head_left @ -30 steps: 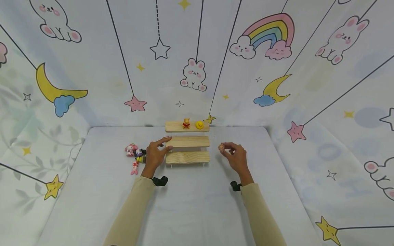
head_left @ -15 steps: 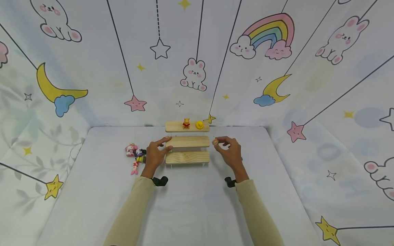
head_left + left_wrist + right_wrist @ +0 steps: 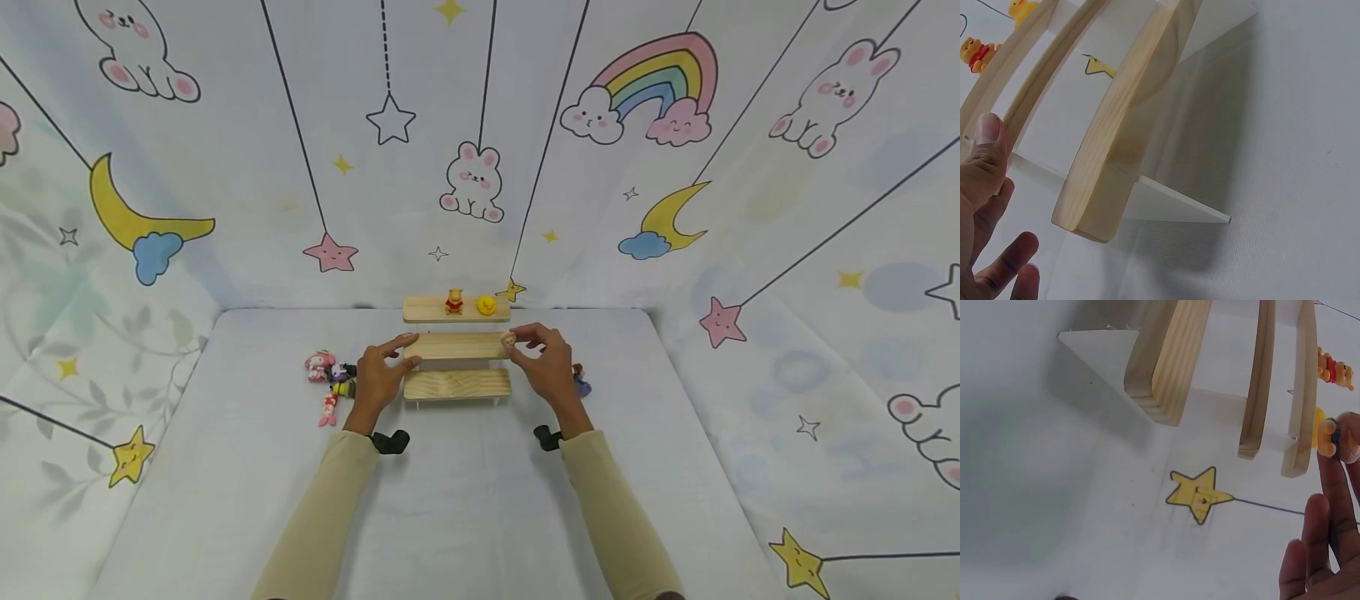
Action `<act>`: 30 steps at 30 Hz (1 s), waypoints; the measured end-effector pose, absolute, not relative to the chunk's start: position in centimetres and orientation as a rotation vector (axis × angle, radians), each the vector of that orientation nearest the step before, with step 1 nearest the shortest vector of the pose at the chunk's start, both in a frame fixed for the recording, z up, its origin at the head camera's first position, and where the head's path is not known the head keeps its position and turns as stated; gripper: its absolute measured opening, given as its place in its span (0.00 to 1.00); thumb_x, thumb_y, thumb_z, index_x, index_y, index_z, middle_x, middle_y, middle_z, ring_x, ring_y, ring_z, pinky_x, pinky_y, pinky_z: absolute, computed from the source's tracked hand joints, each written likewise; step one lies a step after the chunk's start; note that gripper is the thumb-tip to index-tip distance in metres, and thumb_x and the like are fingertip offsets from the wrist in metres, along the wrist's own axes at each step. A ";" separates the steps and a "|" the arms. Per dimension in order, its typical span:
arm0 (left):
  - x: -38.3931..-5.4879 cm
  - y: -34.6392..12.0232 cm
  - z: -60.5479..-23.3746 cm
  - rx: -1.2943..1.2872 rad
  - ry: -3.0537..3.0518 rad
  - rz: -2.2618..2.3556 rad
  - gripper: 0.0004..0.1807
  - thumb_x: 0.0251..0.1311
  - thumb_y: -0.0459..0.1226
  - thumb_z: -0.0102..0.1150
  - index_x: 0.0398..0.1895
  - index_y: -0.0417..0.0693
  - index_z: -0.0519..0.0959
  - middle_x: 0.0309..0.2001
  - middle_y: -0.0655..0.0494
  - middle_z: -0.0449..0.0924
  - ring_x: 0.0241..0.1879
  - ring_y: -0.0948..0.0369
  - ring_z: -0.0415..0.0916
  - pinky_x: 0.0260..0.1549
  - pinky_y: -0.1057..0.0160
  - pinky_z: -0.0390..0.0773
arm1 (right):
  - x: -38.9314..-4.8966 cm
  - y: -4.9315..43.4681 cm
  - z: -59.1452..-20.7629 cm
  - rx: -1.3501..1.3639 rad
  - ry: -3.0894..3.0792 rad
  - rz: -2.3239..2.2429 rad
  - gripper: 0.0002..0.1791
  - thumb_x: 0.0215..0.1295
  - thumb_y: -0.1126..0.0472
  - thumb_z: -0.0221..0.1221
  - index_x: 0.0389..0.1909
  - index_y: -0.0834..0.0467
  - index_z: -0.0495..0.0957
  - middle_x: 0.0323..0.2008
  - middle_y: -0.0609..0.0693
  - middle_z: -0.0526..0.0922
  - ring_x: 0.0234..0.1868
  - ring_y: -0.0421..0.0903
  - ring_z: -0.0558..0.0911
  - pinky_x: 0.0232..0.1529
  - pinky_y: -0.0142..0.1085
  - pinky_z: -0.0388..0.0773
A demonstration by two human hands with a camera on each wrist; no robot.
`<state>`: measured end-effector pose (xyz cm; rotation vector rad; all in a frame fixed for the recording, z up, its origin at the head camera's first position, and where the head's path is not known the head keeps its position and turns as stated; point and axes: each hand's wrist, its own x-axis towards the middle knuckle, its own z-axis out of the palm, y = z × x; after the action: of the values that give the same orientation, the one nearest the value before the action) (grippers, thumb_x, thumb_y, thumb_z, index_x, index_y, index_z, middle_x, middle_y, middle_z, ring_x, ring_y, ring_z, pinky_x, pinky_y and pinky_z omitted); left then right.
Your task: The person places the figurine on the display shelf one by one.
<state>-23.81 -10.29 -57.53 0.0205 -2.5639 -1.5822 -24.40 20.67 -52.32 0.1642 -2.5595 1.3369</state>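
A three-step wooden display rack [image 3: 457, 385] stands on the white-covered table. My left hand [image 3: 378, 377] grips the left end of its middle plank [image 3: 457, 345], and the left wrist view shows the thumb [image 3: 988, 131] against that plank. Between the thumb and fingers of my right hand [image 3: 547, 362] is a small peach-coloured figurine [image 3: 508, 340], held over the right end of the middle plank. Its dark blue middle part [image 3: 1335, 437] shows in the right wrist view. Whether it touches the wood I cannot tell. On the top plank sit a Winnie-the-Pooh figurine [image 3: 453, 302] and a round yellow figurine [image 3: 487, 305].
Several small figurines, among them a pink one [image 3: 318, 365], lie left of the rack, partly behind my left hand. A figurine with blue on it [image 3: 582, 382] lies right of my right hand. A printed cloth wall [image 3: 405, 192] rises behind the table.
My right hand has moved left with the peach-coloured figurine, from beside the rack to over the middle plank's right end. The blue figurine has come into sight behind it. My left hand stays put.
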 end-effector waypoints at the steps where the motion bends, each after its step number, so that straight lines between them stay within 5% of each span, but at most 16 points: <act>1: -23.8 -10.3 -57.5 0.023 -2.568 -1.578 0.24 0.64 0.45 0.73 0.64 0.65 0.86 0.68 0.57 0.83 0.61 0.45 0.78 0.61 0.40 0.75 | -24.5 20.5 -52.3 0.169 -2.561 1.343 0.15 0.65 0.56 0.74 0.52 0.48 0.87 0.49 0.49 0.92 0.48 0.50 0.80 0.54 0.56 0.73; 22: -23.8 -10.3 -57.5 0.031 -2.569 -1.585 0.24 0.65 0.45 0.73 0.65 0.65 0.85 0.69 0.56 0.82 0.62 0.45 0.78 0.63 0.40 0.74 | -25.5 17.1 -52.7 0.259 -2.514 1.427 0.13 0.63 0.55 0.77 0.46 0.47 0.86 0.45 0.46 0.93 0.48 0.50 0.80 0.49 0.43 0.68; 30: -23.9 -10.3 -57.6 0.024 -2.570 -1.572 0.24 0.64 0.46 0.73 0.65 0.66 0.85 0.68 0.56 0.83 0.61 0.45 0.78 0.62 0.40 0.75 | -25.9 15.5 -53.2 0.216 -2.536 1.464 0.13 0.60 0.54 0.78 0.44 0.46 0.86 0.42 0.42 0.92 0.47 0.46 0.79 0.50 0.43 0.73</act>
<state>-23.87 -10.30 -57.55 0.0237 -2.5704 -1.5719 -25.86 15.51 -53.22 0.2164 -2.5363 1.4636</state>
